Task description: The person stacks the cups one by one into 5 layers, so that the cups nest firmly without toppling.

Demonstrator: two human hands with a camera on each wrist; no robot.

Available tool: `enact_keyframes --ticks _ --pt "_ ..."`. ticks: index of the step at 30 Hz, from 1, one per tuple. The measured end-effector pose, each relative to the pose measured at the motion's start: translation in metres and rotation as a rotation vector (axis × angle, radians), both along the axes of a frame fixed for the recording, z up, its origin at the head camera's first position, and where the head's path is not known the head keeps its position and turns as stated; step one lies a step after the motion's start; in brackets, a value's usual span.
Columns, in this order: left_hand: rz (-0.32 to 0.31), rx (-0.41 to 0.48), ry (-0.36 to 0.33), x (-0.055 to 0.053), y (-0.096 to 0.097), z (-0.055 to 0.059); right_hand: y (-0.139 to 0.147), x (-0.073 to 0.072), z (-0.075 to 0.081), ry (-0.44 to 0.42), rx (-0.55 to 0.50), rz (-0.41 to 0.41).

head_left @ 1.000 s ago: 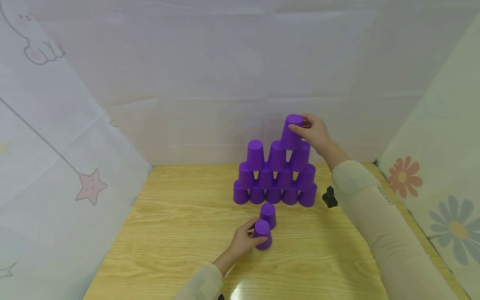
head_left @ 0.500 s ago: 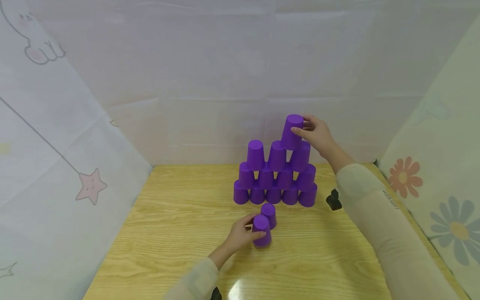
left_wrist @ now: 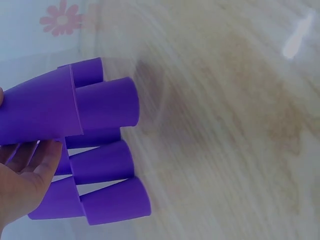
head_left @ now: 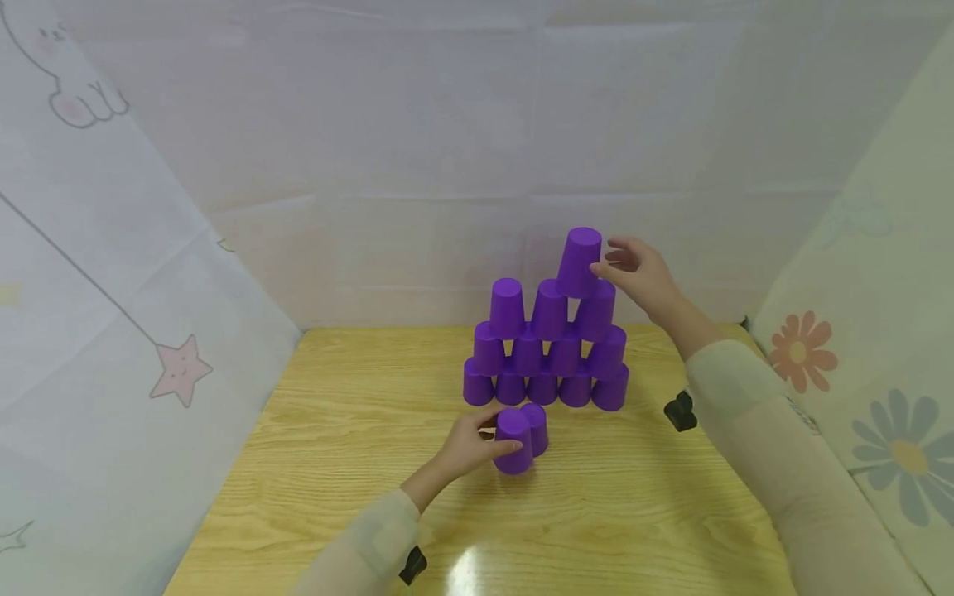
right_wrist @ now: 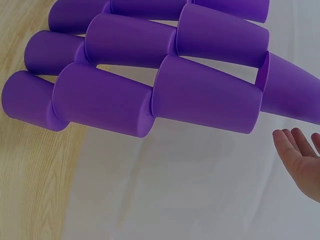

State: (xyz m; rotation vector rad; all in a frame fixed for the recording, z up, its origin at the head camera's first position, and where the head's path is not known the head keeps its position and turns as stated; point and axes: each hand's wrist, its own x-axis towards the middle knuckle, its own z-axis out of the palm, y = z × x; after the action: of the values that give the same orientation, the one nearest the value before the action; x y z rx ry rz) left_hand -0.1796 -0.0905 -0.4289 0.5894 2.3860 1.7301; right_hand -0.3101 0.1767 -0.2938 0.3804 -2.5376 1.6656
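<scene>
An inverted purple cup (head_left: 513,443) is in my left hand (head_left: 468,447), thumb on its near side and fingers behind it. In the left wrist view, this held cup (left_wrist: 40,107) overlaps another purple cup. That other cup (head_left: 538,432) stands upside down on the table just behind it in the head view. My right hand (head_left: 643,277) is beside the fourth-level purple cup (head_left: 580,261), fingers spread and relaxed. The right wrist view shows a gap between the fingers (right_wrist: 282,142) and this top cup (right_wrist: 295,92), which rests across two cups of the level below.
Under the top cup rises a pyramid of inverted purple cups (head_left: 527,354), three levels deep, on the wooden table (head_left: 358,430). A pale cloth wall (head_left: 410,248) stands close behind it. Black wrist pieces (head_left: 681,411) hang at the sleeves.
My right hand has let go of the top cup and drawn back to the right; the cup stays put. My left hand has carried its cup away from me and slightly left.
</scene>
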Motion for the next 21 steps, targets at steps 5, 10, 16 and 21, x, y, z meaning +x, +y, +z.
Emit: enact_keyframes --ticks 5,10,16,21 --pt "-0.008 0.000 0.008 -0.006 -0.004 0.009 0.006 0.009 -0.004 0.004 -0.012 0.023" --pt "-0.007 0.000 0.024 -0.009 -0.007 0.018 0.011 0.018 -0.009 0.010 -0.057 0.053" --pt "0.013 -0.003 0.027 -0.013 -0.010 0.029 0.015 0.032 -0.021 0.030 -0.063 0.074" --pt "0.033 -0.029 0.043 -0.017 -0.013 0.038 0.015 0.044 -0.033 0.035 -0.081 0.103"
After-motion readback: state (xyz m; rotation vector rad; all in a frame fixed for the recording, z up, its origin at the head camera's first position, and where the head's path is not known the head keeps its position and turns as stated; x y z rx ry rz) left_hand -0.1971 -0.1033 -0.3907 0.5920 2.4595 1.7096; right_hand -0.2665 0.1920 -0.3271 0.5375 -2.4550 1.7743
